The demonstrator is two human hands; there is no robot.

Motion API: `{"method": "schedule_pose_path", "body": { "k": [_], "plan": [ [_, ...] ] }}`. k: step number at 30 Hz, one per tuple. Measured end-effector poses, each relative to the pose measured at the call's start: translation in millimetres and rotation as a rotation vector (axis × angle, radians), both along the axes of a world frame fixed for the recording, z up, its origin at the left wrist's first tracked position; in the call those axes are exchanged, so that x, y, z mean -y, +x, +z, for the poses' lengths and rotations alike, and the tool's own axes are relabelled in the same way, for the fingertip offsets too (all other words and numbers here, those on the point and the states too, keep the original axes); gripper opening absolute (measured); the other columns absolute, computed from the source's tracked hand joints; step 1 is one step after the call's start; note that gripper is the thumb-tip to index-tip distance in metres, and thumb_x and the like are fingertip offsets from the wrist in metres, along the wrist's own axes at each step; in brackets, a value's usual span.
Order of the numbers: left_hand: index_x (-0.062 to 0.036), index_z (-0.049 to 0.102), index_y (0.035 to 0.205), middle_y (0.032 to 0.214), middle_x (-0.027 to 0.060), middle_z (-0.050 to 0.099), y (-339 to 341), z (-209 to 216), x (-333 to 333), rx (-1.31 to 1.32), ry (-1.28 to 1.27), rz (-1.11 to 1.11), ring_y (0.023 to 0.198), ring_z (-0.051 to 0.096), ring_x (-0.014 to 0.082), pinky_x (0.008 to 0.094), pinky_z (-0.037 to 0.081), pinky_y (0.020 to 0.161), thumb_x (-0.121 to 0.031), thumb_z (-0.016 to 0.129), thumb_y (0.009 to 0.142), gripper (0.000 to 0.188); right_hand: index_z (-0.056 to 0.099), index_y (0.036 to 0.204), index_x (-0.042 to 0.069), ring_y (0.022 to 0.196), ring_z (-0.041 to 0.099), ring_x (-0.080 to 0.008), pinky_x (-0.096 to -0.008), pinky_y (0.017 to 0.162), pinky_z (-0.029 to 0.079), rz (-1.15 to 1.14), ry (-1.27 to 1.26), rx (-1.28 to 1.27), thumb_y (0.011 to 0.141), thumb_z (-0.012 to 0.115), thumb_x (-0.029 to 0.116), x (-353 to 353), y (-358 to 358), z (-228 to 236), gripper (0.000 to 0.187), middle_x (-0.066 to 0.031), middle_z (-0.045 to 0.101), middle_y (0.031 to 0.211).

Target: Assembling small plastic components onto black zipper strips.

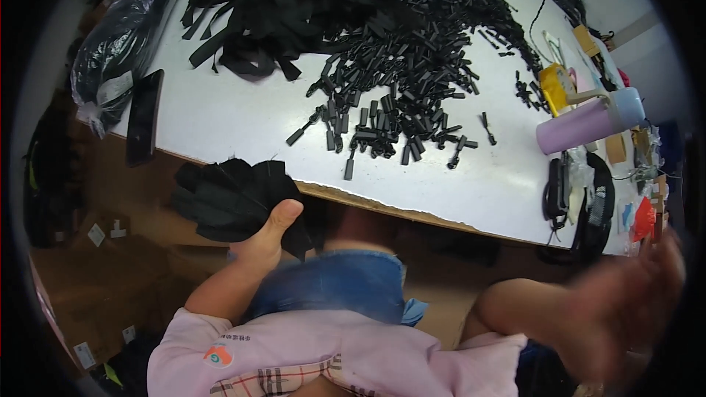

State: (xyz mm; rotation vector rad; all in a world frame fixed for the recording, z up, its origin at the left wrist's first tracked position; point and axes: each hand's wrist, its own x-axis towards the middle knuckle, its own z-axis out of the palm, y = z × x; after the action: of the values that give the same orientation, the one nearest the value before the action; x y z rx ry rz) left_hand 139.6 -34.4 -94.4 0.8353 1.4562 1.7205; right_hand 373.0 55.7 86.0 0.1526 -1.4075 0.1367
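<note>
My left hand [266,241] is closed around a fanned bundle of black fabric strips [229,200], just off the table's front edge, with the thumb pressed on top. My right hand [625,301] is raised at the far right, away from the table. Motion smears its fingers, so what they do cannot be made out. On the white table [243,114] lies a large heap of small black plastic pieces [412,66], which look like cord-end pulls. A pile of loose black fabric strips [294,0] lies behind and to the left of them.
A clear plastic bag of black material [129,33] and a dark phone-like slab [145,117] lie at the table's left. Along the right are a lilac bottle [577,126], a yellow packet [557,88] and a black strap [599,206]. Cardboard boxes [103,287] stand lower left.
</note>
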Motion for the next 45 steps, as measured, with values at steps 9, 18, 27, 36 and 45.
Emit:
{"method": "schedule_pose_path", "body": {
  "k": [9,18,27,36,45],
  "plan": [
    [-0.0024,0.053,0.091,0.088,0.0005,0.051,4.0,3.0,-7.0,0.03,-0.039,0.038,0.08,0.047,0.0108,0.0227,0.039,0.072,-0.016,0.063,0.075,0.024,0.042,0.118,0.005,0.115,0.032,-0.0303,-0.0438,0.096,0.021,-0.609,-0.569,1.394,0.075,0.051,0.041,-54.9,-45.0,-159.7,0.056,-0.0138,0.037,0.123],
    [-0.0031,0.054,0.088,0.077,0.0027,0.049,15.7,14.2,-12.0,-0.089,-0.199,-0.528,0.069,0.046,0.0126,0.0257,0.037,0.06,-0.018,0.059,0.076,0.019,0.056,0.087,0.0,0.071,0.052,-0.0215,-0.0323,0.066,0.041,-0.071,-0.913,0.903,0.07,0.063,0.017,2.7,-40.8,-148.4,0.025,-0.0113,0.055,0.078],
    [-0.0038,0.051,0.09,0.081,0.0005,0.048,11.5,23.8,-7.4,-0.058,-0.075,-0.667,0.074,0.044,0.0097,0.0225,0.038,0.066,-0.011,0.054,0.08,0.013,0.055,0.071,-0.004,0.052,0.049,-0.0136,-0.0217,0.048,0.038,0.267,-1.163,0.743,0.072,0.054,-0.001,30.8,-64.0,-159.8,0.003,-0.0089,0.055,0.063],
    [-0.0038,0.056,0.092,0.085,0.0047,0.054,9.2,10.0,-11.7,-0.226,0.319,-0.721,0.078,0.051,0.0154,0.0243,0.04,0.067,-0.011,0.055,0.077,0.017,0.056,0.072,-0.003,0.044,0.045,-0.0062,-0.0169,0.039,0.034,0.819,-1.753,0.455,0.078,0.051,0.004,30.8,-70.0,-169.1,0.01,-0.0034,0.053,0.059],
    [-0.0009,0.047,0.104,0.099,0.0019,0.048,14.3,-3.2,-14.2,0.334,-0.128,-0.344,0.09,0.045,0.0105,0.0241,0.037,0.078,-0.007,0.058,0.076,0.031,0.056,0.085,0.003,0.069,0.048,-0.0223,-0.0308,0.056,0.043,-0.594,-0.632,1.052,0.063,0.056,-0.003,-38.7,-77.0,-166.7,0.023,-0.0083,0.048,0.076]
  ]
}}
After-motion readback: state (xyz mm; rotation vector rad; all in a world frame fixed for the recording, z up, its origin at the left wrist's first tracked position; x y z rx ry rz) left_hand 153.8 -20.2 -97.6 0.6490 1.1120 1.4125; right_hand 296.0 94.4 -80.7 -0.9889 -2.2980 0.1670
